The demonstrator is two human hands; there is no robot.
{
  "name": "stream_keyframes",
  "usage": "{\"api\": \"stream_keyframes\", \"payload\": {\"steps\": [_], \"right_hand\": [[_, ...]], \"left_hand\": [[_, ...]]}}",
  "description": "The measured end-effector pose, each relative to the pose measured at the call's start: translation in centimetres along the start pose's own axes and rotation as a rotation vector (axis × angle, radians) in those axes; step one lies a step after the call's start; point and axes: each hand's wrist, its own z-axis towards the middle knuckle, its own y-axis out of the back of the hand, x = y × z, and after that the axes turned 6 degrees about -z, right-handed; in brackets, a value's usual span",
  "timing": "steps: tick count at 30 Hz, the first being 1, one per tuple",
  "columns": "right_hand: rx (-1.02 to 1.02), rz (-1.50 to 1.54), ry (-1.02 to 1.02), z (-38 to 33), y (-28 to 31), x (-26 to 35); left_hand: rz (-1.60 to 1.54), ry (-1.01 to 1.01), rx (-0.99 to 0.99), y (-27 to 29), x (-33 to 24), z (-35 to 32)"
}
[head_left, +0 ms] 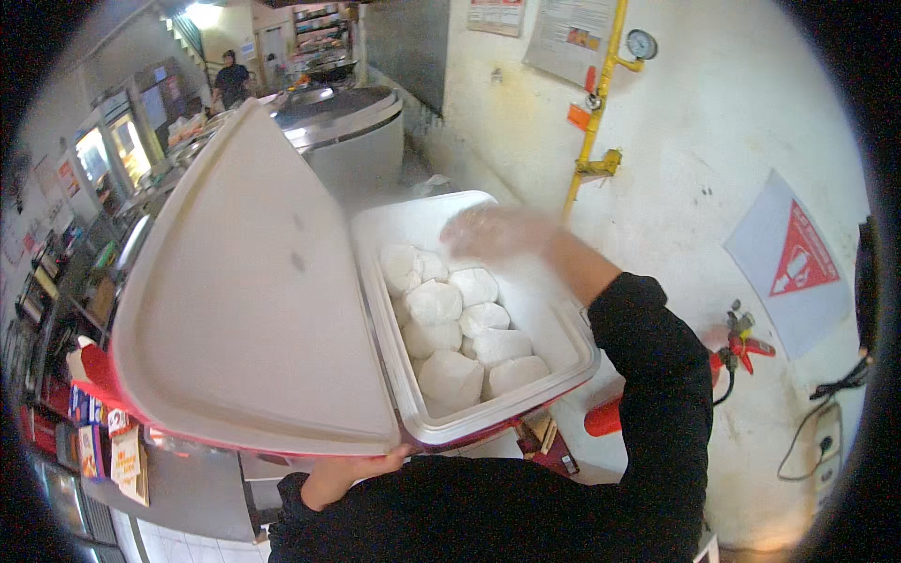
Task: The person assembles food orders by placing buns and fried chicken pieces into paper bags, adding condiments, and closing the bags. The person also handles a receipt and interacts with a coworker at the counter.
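Observation:
An ice box (589,361) with a white inside stands in front of me, its large white lid (253,281) with a red edge swung up to the left. Inside are several white rounded lumps (435,302), piled toward the left and near part; I cannot tell whether they are wrapped. My left hand (361,472) is closed around the lid's near edge. Over the far right part of the box is my right hand (497,235), close to the lumps. Motion smears its fingers, so what it holds, if anything, does not show.
A white wall with a yellow pipe (593,131) and gauge rises at the right, above a red fire extinguisher (605,419). Behind the box stands a large round vat (352,141). Shelves with packages (89,450) line the left. A person (232,80) stands far back.

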Motion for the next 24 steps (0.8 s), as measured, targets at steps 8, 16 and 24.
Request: {"api": "stream_keyframes", "payload": {"steps": [8,16,24], "right_hand": [[0.697,-0.092,-0.286,2.0,-3.2,2.2],[0.728,-0.106,-0.19,0.5,-1.7,3.0],[0.404,-0.139,-0.15,-1.0,-1.0,2.7]], "left_hand": [[0.039,-0.239,-0.612,-3.1,-2.0,-1.3],[0.281,-0.654,-1.085,-5.6,-5.5,-1.3],[0.194,-0.806,-0.522,-9.1,-6.7,-4.0]]}}
